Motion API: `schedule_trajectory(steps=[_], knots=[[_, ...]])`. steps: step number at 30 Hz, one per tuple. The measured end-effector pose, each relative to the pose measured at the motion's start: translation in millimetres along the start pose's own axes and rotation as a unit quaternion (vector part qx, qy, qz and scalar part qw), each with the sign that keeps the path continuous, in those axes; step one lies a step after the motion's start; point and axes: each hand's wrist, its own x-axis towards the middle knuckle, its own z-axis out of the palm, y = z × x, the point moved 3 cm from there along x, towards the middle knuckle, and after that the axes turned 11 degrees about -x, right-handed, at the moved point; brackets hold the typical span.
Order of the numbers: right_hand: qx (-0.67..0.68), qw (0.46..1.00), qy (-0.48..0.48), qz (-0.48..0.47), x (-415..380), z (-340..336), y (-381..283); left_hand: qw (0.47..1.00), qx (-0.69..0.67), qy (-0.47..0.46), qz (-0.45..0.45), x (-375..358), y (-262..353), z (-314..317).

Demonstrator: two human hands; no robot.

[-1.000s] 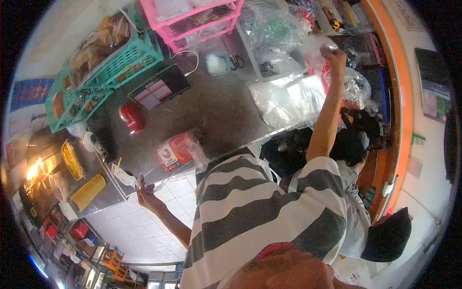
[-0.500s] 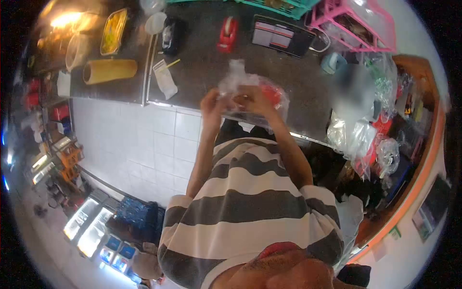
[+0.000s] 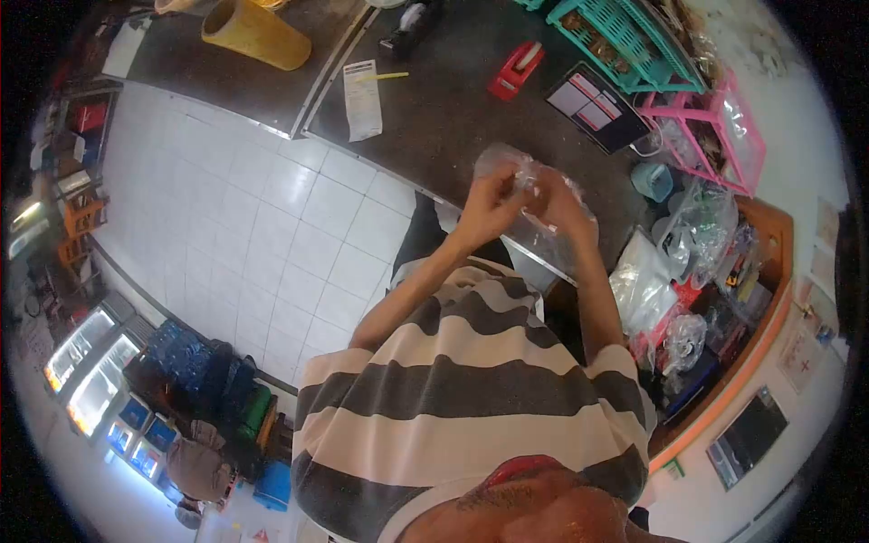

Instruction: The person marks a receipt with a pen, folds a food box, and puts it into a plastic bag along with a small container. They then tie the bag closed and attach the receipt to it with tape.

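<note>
On the counter point(image 3: 434, 136), the far right's kinda hogged by a teal crate point(image 3: 654, 36), pink crate point(image 3: 711, 140) and tablet point(image 3: 593, 107). By the counter's near edge, a bag point(image 3: 498, 158) is pinched by left hand point(image 3: 493, 197) and right hand point(image 3: 563, 213), partly blocked by them. Receipt point(image 3: 364, 104)'s seen counter-left, red dispenser point(image 3: 516, 72) counter-far.

A dark counter point(image 3: 444, 100) bears paper point(image 3: 364, 110) and a red tape dispenser point(image 3: 514, 74).
</note>
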Motion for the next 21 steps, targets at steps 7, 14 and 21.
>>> schedule_trajectory(steps=[7, 14, 21], knots=[[-0.101, 0.976, 0.003, 0.194, -137, -81, 7, 0.998, -0.057, -0.002, -0.022, 6, 2, 2], [0.323, 0.836, 0.319, 0.307, -161, 89, 148, 0.994, 0.066, 0.083, 0.015, 7, 13, -31], [0.588, 0.687, 0.269, 0.332, -149, 114, 111, 0.996, 0.039, -0.042, -0.068, -1, 20, 18]])
